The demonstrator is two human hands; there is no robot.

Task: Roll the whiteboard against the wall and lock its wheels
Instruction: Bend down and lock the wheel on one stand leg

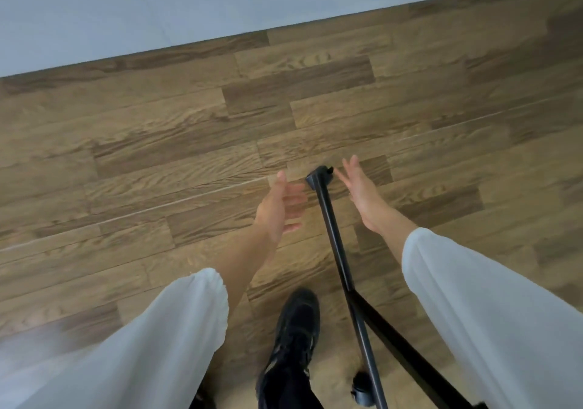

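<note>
Head view: both hands empty. My left hand (280, 207) hangs loosely spread just left of the tip of the whiteboard's black foot bar (334, 235). My right hand (362, 194) is flat-fingered just right of it. Right fingertips are very near the tip, can't tell if they touch. The board panel is out of view; I only see the foot bar, a cross strut (403, 345) branching off below my right wrist, and one caster (362, 391) back near my body. The wall (157, 5) is well beyond the fingertips with bare floor (157, 156) between, so the frame is probably not parked yet. Risks: with nothing gripped, the frame could swivel on unlocked casters, and a low push at the tip may pivot it instead of rolling it straight. Caster lock is too blurred to read. My black shoe (296, 323) is behind the left hand, close beside the bar, so the bar or caster could catch it
</note>
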